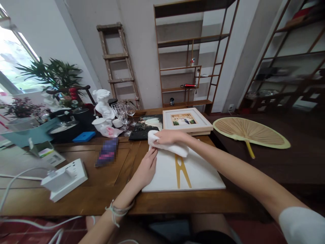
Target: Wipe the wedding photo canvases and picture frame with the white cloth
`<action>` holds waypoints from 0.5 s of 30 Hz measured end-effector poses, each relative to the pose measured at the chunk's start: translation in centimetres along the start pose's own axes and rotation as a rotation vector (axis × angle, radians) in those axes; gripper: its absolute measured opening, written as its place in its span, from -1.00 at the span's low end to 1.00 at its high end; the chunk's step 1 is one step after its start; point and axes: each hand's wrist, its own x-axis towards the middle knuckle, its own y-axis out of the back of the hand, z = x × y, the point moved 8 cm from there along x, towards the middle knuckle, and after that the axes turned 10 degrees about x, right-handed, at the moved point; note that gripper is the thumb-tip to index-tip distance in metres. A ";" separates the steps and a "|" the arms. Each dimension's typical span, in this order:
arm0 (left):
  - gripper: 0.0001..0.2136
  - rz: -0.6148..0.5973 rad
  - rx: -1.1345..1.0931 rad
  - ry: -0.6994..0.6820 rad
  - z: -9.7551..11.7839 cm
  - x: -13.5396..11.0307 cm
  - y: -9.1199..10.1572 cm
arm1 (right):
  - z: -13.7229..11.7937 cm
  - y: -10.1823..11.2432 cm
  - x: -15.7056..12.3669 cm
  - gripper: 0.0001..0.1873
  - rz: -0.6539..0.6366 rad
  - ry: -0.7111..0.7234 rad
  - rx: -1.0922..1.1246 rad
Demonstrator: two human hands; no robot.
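A white board [201, 174] with a gold clothespin-like shape [180, 171] printed on it lies flat at the table's front edge. On its far part my right hand [169, 136] grips a folded white towel [179, 149], which covers the top of the gold shape. My left hand [147, 166] rests along the board's left edge, fingers stretched forward, their tips close to the towel. Behind the towel are a dark picture panel [147, 124] and a pale wooden picture frame [205, 122] holding a photo.
Wine glasses [123, 115] and a white bust [104, 107] stand at the back left. Nearer are a blue box [84, 136], a blurred-out purple item [108, 151] and a white power strip [67, 181] with cables. To the right lies a woven fan [250, 132].
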 end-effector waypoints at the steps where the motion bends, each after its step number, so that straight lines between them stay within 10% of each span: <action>1: -0.60 0.001 0.004 0.002 -0.1 0.0 -0.1 | -0.1 0.2 0.8 -0.72 -0.018 -0.010 0.015; 7: -0.60 0.007 0.017 0.010 -0.5 0.0 -0.2 | 0.5 0.8 1.8 -0.68 -0.104 -0.108 0.055; 15: -0.57 -0.022 0.024 0.034 -0.7 -0.2 -0.5 | 5.8 1.6 -3.6 -0.72 -0.084 -0.190 0.100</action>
